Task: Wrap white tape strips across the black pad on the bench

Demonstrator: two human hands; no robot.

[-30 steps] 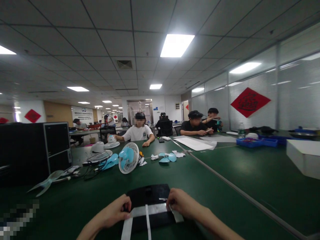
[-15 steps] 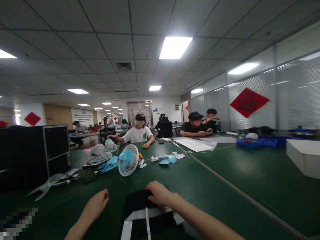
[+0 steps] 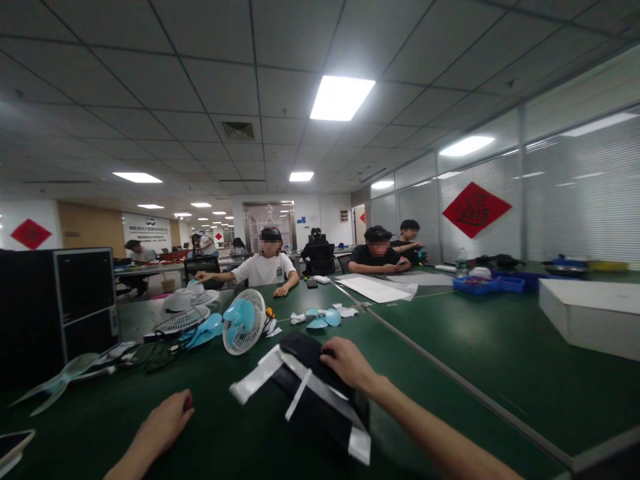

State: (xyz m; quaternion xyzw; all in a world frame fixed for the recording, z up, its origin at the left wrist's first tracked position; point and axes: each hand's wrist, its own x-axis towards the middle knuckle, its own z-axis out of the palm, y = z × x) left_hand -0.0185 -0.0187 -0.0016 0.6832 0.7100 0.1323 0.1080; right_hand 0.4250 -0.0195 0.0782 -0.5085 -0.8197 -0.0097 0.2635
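My right hand (image 3: 349,363) grips the far right edge of a flat black object with pale straps (image 3: 313,343). The object is tilted over the green table (image 3: 440,413), its loose pale strap ends sticking out at the left and the lower right. Its exact kind is unclear, and my fingertips are partly hidden behind its edge. To the left, my left hand (image 3: 167,417) is low over the table with its fingers curled in and nothing visible in them.
A white fan guard with blue blades (image 3: 245,320) stands beyond the black object. Loose blue fan blades (image 3: 323,318) lie to its right. A black computer tower (image 3: 87,293) is at the left, a white box (image 3: 590,313) at the right. Co-workers sit across the table.
My right hand has lifted and turned the black object, moving it forward and to the right. My left hand has shifted slightly left and down in view. The camera has turned a little right.
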